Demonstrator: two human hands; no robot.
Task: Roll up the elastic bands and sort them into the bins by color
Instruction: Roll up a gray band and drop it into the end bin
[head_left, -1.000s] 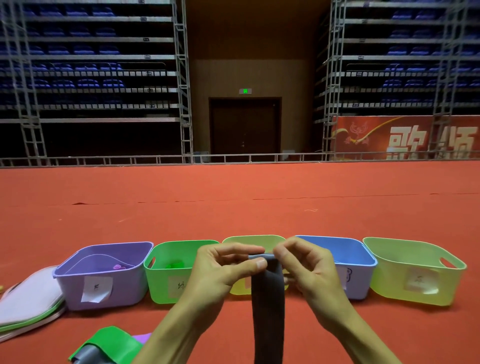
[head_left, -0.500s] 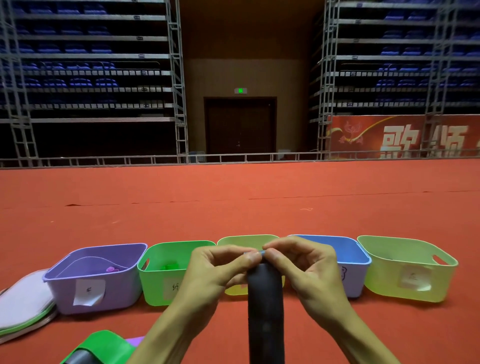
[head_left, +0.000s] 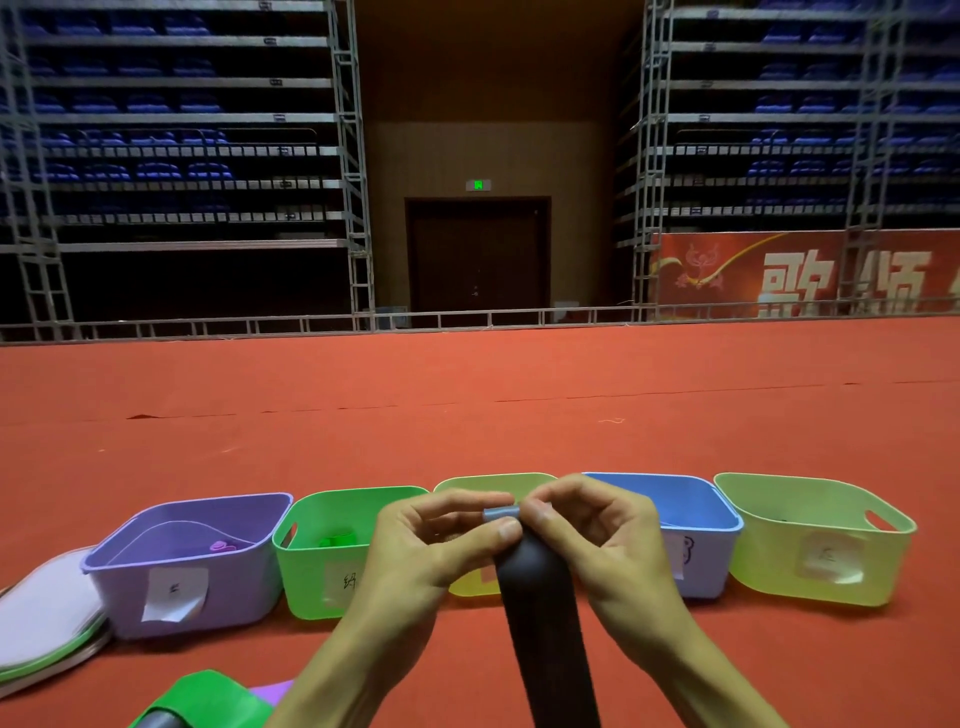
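Head view: I see the left hand (head_left: 431, 540) and right hand (head_left: 592, 530) both pinching the top end of the dark elastic band (head_left: 540, 623), held above the floor before the row of bins (head_left: 675, 478). Risk: if either pinch slackens, the first turn springs open; the band's dark colour invites mis-sorting.

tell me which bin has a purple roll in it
The purple bin, leftmost of the five, with a small purple roll inside. The green bin holds a green roll.
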